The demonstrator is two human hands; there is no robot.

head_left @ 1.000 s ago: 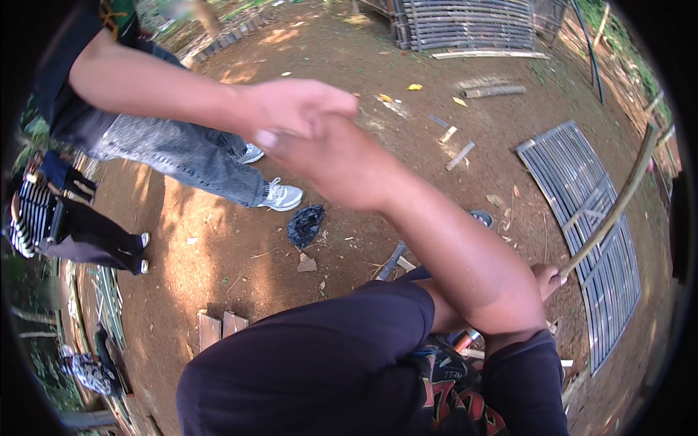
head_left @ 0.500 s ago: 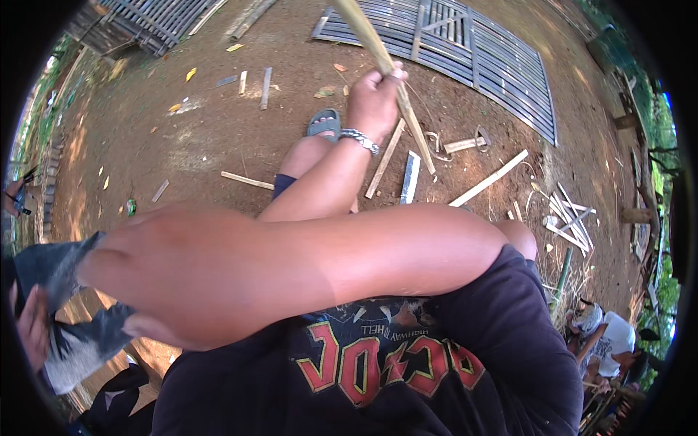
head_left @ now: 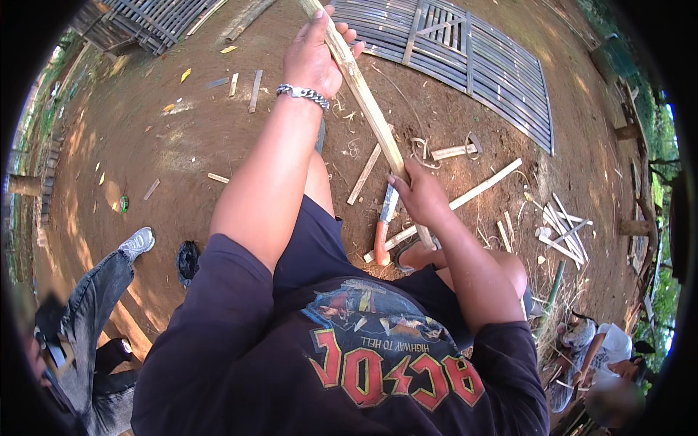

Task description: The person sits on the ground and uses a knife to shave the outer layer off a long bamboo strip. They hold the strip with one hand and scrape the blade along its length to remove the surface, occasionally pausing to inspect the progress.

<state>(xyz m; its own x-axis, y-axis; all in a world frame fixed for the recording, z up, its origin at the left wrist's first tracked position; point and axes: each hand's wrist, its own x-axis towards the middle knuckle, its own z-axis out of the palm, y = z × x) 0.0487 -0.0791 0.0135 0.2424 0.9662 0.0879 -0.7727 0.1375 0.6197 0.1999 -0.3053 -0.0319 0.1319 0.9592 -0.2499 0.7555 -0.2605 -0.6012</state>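
Bamboo is what I am watching both hands work with. On the far left, another person's grey shoe (head_left: 137,241) is resting on the brown dirt ground (head_left: 182,145). Moving right, the left hand (head_left: 314,54) is wrapping tight around the upper part of a long bamboo strip (head_left: 367,109), which is slanting down across the middle. It looks stiff, light and splintery, so I think holding the flat sides far apart is best. The right hand (head_left: 420,195) is pinching the strip lower down. Just under it, a knife with an orange handle (head_left: 383,231) is lying on the dirt. Farther right, a woven bamboo panel (head_left: 494,73) is lying flat.
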